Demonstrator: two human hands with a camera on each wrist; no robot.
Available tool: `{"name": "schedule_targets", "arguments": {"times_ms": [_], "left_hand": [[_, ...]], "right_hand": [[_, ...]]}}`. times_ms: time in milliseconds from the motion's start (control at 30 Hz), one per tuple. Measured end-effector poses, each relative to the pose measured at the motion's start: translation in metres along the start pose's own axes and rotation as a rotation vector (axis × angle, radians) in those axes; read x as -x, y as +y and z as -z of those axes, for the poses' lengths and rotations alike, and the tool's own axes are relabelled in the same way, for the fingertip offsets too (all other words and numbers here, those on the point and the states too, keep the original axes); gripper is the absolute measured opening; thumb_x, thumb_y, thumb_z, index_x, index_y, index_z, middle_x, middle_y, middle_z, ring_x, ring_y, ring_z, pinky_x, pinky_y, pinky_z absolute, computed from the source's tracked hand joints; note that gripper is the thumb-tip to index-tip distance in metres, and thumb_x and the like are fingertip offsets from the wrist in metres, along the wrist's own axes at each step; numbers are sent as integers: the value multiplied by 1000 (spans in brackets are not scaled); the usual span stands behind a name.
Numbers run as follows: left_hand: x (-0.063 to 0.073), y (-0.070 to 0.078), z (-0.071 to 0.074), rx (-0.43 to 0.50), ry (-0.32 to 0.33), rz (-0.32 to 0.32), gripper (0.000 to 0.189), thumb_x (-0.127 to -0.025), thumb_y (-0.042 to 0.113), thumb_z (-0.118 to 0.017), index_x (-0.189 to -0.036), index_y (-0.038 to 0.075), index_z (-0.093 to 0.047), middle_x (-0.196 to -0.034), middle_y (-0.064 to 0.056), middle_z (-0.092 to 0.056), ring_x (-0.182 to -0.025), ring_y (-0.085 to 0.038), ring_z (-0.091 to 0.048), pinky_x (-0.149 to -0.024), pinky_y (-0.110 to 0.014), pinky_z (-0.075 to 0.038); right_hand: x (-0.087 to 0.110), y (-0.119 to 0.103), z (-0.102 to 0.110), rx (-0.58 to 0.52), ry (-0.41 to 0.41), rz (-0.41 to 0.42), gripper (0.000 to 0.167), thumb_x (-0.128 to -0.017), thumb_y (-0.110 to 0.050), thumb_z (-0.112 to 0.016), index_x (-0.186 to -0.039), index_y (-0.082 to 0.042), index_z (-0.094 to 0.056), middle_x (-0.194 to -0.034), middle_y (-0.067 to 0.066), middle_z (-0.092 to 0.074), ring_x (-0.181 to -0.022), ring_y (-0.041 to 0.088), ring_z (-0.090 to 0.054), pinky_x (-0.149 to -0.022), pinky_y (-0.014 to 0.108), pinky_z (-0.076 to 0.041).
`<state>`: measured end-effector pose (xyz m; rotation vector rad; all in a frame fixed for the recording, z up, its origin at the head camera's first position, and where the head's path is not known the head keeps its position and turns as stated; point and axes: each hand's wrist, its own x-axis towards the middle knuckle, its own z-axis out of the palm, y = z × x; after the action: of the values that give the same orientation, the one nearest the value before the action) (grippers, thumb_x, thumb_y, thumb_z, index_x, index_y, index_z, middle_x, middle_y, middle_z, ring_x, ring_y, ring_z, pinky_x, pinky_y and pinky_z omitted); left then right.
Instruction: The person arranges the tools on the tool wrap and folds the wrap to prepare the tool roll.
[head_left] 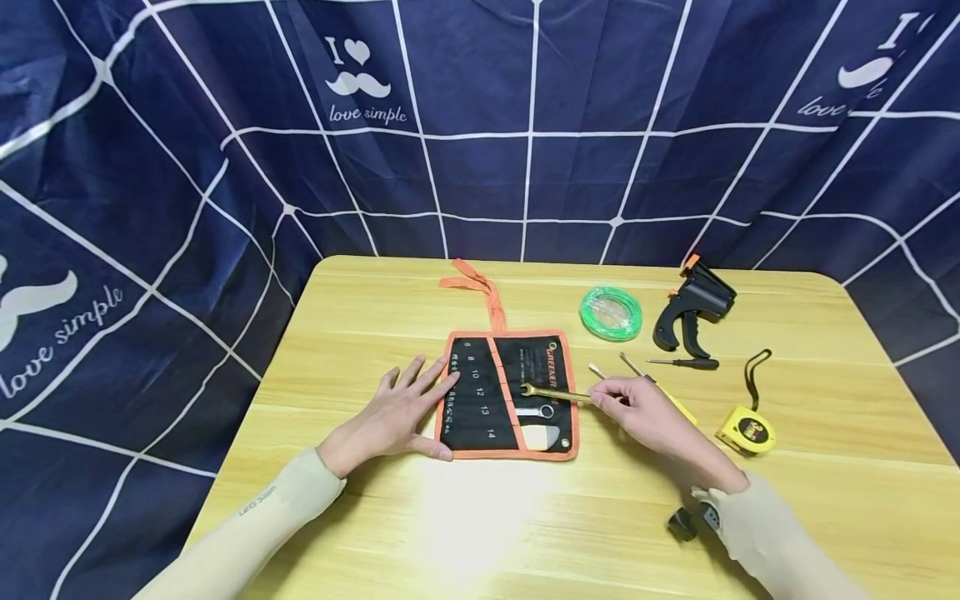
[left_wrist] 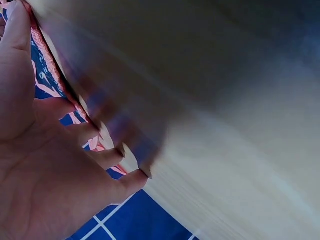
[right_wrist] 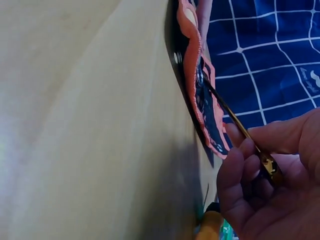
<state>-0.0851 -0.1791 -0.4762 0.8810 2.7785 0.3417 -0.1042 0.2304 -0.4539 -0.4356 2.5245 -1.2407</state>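
A black tool pouch (head_left: 468,400) with orange edging and numbered pockets lies unrolled on the table, its orange tie stretched out behind. My left hand (head_left: 390,412) rests at its left edge with fingers spread; the left wrist view shows the fingertips along the orange trim (left_wrist: 47,60). Between thumb and fingers my right hand (head_left: 648,412) pinches a gold-coloured open-end wrench (head_left: 558,394), whose far end lies over the pockets. A silver wrench's ring end (head_left: 545,412) sticks out of a pocket just below it. Beside that is a pale, rounded piece (head_left: 538,437), its kind unclear.
Right of the pouch are a green wire coil (head_left: 611,314), a black clamp (head_left: 697,304) with orange tips, a black-handled screwdriver (head_left: 693,363) and a yellow tape measure (head_left: 746,431). A yellow-handled tool (head_left: 681,407) lies partly behind the right hand. Patterned blue cloth (head_left: 480,175) surrounds the table.
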Motion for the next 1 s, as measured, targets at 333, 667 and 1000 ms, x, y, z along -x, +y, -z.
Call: {"name": "schedule_targets", "arguments": {"times_ms": [333,667,1000], "left_hand": [[-1,-3,-2,0,7,-15,121,-83,73,-81,-174,12,-30,-179,-18,-20,-161,-52,-17,-118,-78,-23],[-1,-1,-1,16,7,-19,120,-85,72,-82,-174,11,-30,-180,-19,-18,-161,-53,-16,-118,-79,-22],[0,-2,-1,27,11,-15,119,-85,71,-82,-174,11,-30,-179,-20,-18,-161,-53,-16,-118,-79,-21]], "right_hand": [[-14,2,-1,57,-35,30,16,-109,-11,-67,-108,-6,-83,-76,-4,-61,-78,20,-61,-72,31,-46],[-28,5,-4,3,-95,1,20,-111,-8,-65,-116,-1,-82,-73,-5,-59,-86,30,-62,-71,30,-46],[-41,4,-6,-2,-119,0,22,-111,-11,-64,-118,-2,-83,-106,5,-77,-83,16,-54,-71,29,-42]]}}
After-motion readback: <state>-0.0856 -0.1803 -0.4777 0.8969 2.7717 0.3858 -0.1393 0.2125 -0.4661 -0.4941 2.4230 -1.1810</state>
